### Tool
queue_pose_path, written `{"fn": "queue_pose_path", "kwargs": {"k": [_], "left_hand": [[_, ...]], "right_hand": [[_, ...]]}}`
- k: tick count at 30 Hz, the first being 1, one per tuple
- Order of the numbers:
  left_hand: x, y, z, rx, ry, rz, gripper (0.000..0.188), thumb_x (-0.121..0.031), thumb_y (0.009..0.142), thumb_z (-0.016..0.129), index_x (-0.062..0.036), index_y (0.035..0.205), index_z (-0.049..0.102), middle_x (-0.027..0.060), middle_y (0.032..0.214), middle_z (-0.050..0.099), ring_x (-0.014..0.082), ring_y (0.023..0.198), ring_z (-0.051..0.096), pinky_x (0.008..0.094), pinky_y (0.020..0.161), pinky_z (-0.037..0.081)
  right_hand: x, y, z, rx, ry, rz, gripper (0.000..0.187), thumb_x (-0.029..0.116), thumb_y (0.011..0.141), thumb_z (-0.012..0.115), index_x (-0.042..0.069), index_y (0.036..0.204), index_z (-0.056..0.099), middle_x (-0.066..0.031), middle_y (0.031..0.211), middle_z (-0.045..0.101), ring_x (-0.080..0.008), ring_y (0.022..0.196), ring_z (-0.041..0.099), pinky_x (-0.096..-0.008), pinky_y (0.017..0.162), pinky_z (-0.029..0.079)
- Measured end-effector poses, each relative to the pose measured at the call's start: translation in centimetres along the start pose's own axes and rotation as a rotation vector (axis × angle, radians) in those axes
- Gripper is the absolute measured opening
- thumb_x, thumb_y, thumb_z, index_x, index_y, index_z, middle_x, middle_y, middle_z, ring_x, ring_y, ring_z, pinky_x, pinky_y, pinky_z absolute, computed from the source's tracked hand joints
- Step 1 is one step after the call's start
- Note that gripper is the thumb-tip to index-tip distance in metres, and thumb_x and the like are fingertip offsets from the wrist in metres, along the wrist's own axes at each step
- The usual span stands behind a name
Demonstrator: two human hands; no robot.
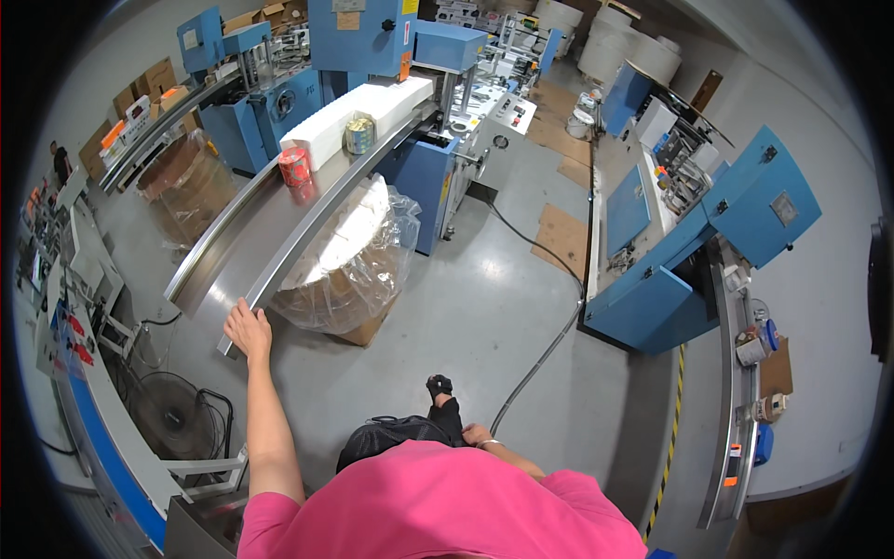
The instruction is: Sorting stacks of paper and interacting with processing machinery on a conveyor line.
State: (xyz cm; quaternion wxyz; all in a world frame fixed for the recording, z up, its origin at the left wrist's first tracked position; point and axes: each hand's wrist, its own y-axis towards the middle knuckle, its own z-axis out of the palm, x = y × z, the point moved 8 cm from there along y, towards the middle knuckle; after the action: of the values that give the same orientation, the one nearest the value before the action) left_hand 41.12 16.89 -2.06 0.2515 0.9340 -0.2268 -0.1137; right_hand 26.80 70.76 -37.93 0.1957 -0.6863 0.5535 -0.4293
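The left hand [247, 328] lies flat on the near end of the long metal surface [244, 233], fingers spread and together on nothing, palm down over the rail at the corner. The right hand [476, 434] hangs low beside the body, near a dark shoe [440, 385]; whether its fingers are open or curled I cannot tell, and it holds nothing that shows.

As a judgement, the step in hand looks like steadying or bracing at the end of the surface, before anything on it is taken up. The things lie well ahead of the left hand, up the surface: one red roll of tape [294, 166], one shiny roll [358, 134] beyond it, and one long white stack of paper [358, 116] running behind both toward the blue machine [372, 37]. To reach any of them, the next move would call for a long stretch forward along the surface, or a step closer, since all are far beyond the fingertips.

Just to the right of the left hand and below the surface stands one carton lined with a clear plastic bag [358, 261], filled with white material. A second, bagged brown drum [186, 182] stands beyond the surface to the left. One floor fan [172, 415] sits below the left forearm. One grey cable [549, 326] runs across the floor ahead of the right hand.
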Motion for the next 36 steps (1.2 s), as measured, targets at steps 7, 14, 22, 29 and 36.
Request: {"fn": "queue_pose_path", "kwargs": {"k": [7, 14, 22, 29, 36], "left_hand": [[-0.1, 0.0, -0.1, -0.01, -0.016, 0.005, 0.048, -0.022, 0.077, 0.066, -0.0058, 0.118, 0.046, 0.0116, 0.102, 0.055, 0.0279, 0.1, 0.051, 0.0419, 0.091, 0.034], [0.2, -0.1, 0.2, 0.003, -0.028, -0.005, 0.048, -0.021, 0.077, 0.066, -0.0057, 0.118, 0.046, 0.0121, 0.105, 0.055, 0.0282, 0.102, 0.051, 0.0422, 0.092, 0.033], [0.2, 0.0, 0.3, 0.011, -0.026, -0.005, 0.048, -0.022, 0.078, 0.065, -0.0051, 0.119, 0.046, 0.0122, 0.106, 0.055, 0.0284, 0.104, 0.05, 0.0423, 0.093, 0.033], [0.0, 0.0, 0.1, 0.033, -0.017, -0.006, 0.049, -0.022, 0.078, 0.065, -0.0051, 0.12, 0.045, 0.0123, 0.107, 0.055, 0.0282, 0.105, 0.05, 0.042, 0.094, 0.033], [0.2, 0.0, 0.3, 0.03, -0.02, -0.009, 0.05, -0.022, 0.078, 0.066, -0.0054, 0.12, 0.045, 0.0122, 0.107, 0.055, 0.0279, 0.105, 0.05, 0.0419, 0.094, 0.033]], "right_hand": [[-0.2, 0.2, 0.2, -0.033, 0.016, 0.01, 0.034, 0.016, 0.073, 0.05, 0.01, 0.101, 0.068, -0.0167, 0.102, 0.066, -0.0315, 0.1, 0.061, -0.0358, 0.09, 0.045], [0.3, 0.0, 0.1, 0.011, -0.029, -0.017, 0.034, 0.016, 0.074, 0.05, 0.011, 0.101, 0.069, -0.0169, 0.105, 0.065, -0.0309, 0.102, 0.06, -0.036, 0.091, 0.045], [0.1, -0.2, -0.1, 0.0, 0.001, 0.021, 0.033, 0.018, 0.075, 0.049, 0.012, 0.101, 0.069, -0.0151, 0.104, 0.065, -0.0305, 0.103, 0.06, -0.0361, 0.092, 0.044], [-0.5, 0.6, 0.4, -0.018, -0.006, 0.0, 0.033, 0.02, 0.075, 0.05, 0.013, 0.1, 0.069, -0.0156, 0.104, 0.065, -0.0307, 0.103, 0.059, -0.0362, 0.092, 0.044], [-0.6, 0.9, 0.5, 0.012, -0.044, -0.02, 0.033, 0.023, 0.075, 0.052, 0.013, 0.102, 0.069, -0.0142, 0.106, 0.065, -0.0298, 0.103, 0.06, -0.0358, 0.092, 0.045]]}}
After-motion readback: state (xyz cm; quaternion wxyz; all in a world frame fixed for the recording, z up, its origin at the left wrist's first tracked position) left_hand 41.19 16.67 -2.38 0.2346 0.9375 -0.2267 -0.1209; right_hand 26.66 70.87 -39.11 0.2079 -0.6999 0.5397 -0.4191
